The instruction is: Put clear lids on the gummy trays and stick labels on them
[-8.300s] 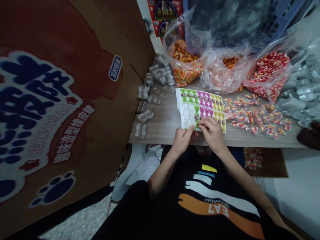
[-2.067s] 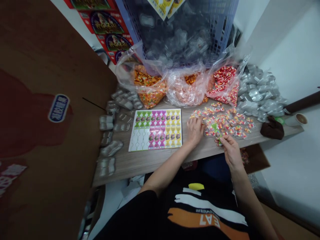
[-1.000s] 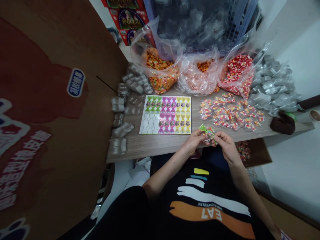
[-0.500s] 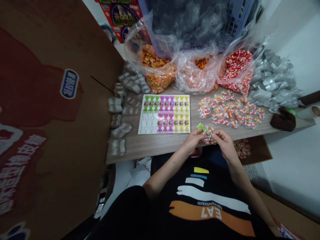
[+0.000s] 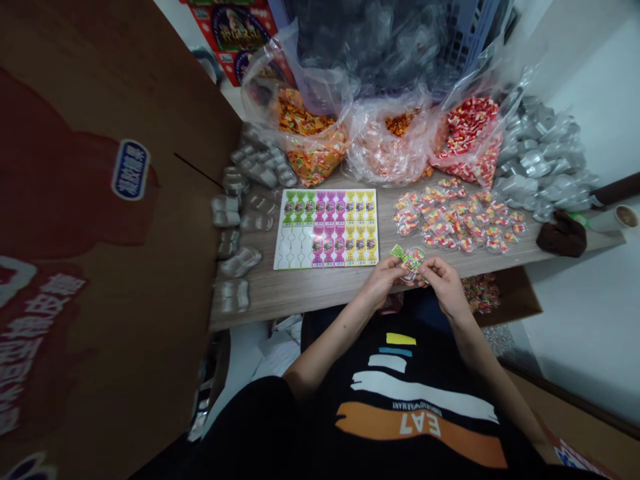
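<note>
Near the table's front edge, my left hand and my right hand pinch a small clear candy pack from both sides. A green candy-shaped sticker lies across the pack, its left end sticking up past my left fingers. My fingertips cover parts of both. To the left lies a sticker sheet with green, pink and yellow labels; its lower left cells are bare white. Beyond my right hand, many filled candy packs are spread over the wooden table.
Bags of orange candy, wrapped candy and red-and-white candy line the back. Clear plastic shells sit left, more shells right. A large cardboard box walls the left; a cup stands far right.
My fingers have shifted slightly on the pack, and the green sticker now lies flatter over it. The whole view has moved a little.
</note>
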A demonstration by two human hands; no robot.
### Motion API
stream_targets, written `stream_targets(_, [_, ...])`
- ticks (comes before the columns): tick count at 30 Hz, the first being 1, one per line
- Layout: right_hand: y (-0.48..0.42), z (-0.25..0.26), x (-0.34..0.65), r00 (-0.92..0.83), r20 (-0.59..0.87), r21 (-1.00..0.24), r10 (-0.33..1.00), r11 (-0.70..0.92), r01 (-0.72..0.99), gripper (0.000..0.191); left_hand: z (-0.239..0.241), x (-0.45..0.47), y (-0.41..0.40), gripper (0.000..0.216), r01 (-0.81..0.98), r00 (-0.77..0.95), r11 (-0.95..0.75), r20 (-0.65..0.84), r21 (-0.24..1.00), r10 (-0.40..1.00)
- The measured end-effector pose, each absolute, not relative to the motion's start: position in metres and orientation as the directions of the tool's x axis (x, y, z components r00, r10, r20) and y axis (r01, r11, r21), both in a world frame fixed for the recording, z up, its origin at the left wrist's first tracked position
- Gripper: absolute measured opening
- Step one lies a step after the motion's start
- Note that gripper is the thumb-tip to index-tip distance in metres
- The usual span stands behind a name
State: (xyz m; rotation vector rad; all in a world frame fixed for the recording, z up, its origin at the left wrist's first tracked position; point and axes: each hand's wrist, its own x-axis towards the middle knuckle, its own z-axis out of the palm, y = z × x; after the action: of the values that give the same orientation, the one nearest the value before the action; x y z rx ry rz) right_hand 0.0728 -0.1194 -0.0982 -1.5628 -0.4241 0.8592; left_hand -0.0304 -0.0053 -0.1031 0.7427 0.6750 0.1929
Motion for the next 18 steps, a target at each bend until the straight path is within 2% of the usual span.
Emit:
stream_targets(7, [-0.1175,-0.101,0.072,0.655,-0.292,-0.956,0.697,-0.204,-0.209,0.029,-0.1023,-0.0323,-0.0048,0.006,0.067,0.762,0.724,-0.503,0.687,0.407])
stream_targets(18, [-0.1128,-0.1025,0.0668,0.658,-0.283,-0.959,0.697,-0.205,-0.196,0.027,-0.1054,-0.0379,-0.0038,0.012,0.039,0.751,0.701,-0.484,0.712,0.449])
